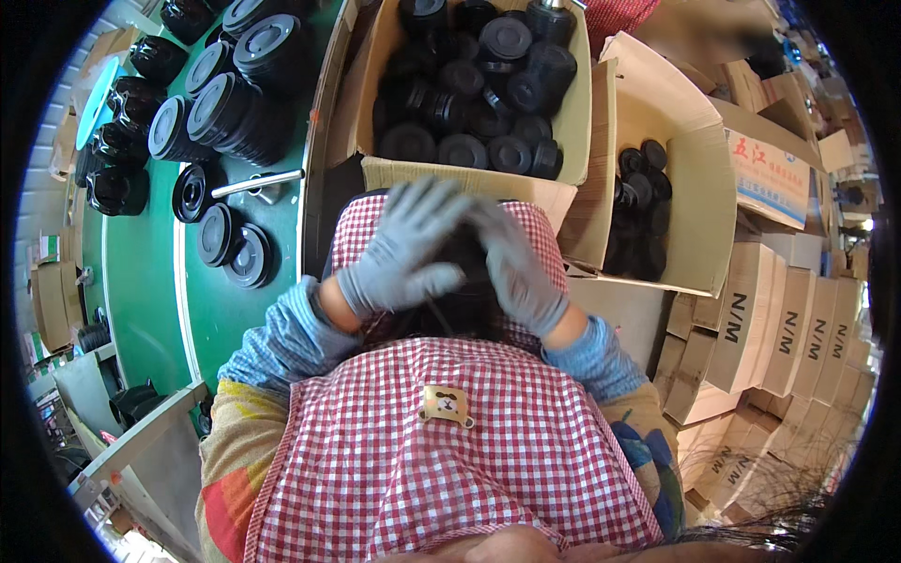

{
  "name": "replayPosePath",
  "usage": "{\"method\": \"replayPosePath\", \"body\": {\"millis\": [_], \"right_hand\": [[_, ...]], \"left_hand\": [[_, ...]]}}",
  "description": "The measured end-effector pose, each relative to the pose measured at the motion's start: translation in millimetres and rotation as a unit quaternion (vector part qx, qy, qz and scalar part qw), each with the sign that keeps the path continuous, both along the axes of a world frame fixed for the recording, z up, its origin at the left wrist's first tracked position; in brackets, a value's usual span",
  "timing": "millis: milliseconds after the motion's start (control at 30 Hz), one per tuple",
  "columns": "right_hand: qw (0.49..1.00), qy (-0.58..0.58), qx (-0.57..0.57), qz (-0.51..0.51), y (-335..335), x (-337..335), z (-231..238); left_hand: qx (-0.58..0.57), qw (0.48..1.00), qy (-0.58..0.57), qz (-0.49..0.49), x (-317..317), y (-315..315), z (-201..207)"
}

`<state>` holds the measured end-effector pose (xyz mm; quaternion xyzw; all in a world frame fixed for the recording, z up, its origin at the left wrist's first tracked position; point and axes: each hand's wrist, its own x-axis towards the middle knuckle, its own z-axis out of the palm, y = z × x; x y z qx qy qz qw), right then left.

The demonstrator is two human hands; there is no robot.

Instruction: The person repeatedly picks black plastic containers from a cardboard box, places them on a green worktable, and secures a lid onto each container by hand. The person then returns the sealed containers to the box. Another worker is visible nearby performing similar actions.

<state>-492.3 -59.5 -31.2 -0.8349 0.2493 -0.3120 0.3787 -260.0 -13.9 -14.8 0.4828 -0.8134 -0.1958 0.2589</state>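
Above my lap, my left hand (405, 249) and my right hand (518, 267) come together in grey work gloves. The left one has its fingers stretched out and its thumb apart. Slightly blurred, the right one also has straight fingers, with its tips meeting the left fingers. A dark shape (455, 314) lies under and between them on the checked apron (460, 450); its kind is mostly hidden, and I cannot tell whether the palms touch it. Ahead of the hands, a cardboard box (469, 176) holds many black round lidded parts (507, 38).
On the green worktable (141, 253) at the left are stacked black discs (225, 108), loose discs (248, 255), glossy black jars (119, 190) and a metal-handled tool (258, 183). A second open box (690, 244) with small black caps stands at the right, near stacked cartons (737, 319).
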Motion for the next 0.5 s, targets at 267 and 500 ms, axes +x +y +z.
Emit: {"method": "replayPosePath", "body": {"millis": [267,500], "right_hand": [[0.999,0.001,-0.035,-0.025,10,-1,11],[0.997,0.048,0.05,0.019,-2,-4,21]], "left_hand": [[-0.047,0.998,0.028,0.008,-4,0,1],[-0.008,0.999,0.031,0.019,-12,0,14]]}}
